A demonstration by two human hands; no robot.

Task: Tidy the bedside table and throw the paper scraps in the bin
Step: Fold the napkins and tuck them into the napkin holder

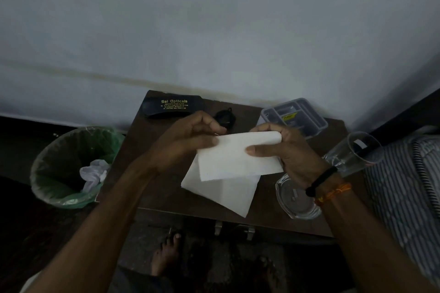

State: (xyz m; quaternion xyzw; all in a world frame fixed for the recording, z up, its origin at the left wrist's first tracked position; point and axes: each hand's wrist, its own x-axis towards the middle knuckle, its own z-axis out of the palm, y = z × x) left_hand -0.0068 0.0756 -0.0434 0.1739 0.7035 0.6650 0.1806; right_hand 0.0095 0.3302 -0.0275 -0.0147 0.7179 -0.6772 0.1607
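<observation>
Paper: white sheet (pixel 228 166), folded over, held above the middle of my bedside table (pixel 133 162); lower flap hangs toward the front edge.
Left hand (pixel 188 140): fingers closed on the sheet's upper left corner, thumb on top, the rest curled behind.
Right hand (pixel 285 150): pinching the right edge, thumb pressed flat on the top face, fingers wrapped round the rolled fold at the upper right.
Writing: black spectacle case (pixel 171 106) at the back of the table reads "Sai Opticals" in gold; smaller lines beneath, too fine to read.
Behind left hand: small dark object (pixel 226 116), cannot tell what.
Back right: clear plastic box (pixel 294 115) with a yellow label, text unreadable.
Right edge: empty drinking glass (pixel 354 153), leaning; glass ashtray (pixel 296 200) near my right wrist.
Bin (pixel 71 166): on the floor left of the table, green liner, crumpled white scraps (pixel 92 175) inside.
Wrist: black band and orange thread on my right.
</observation>
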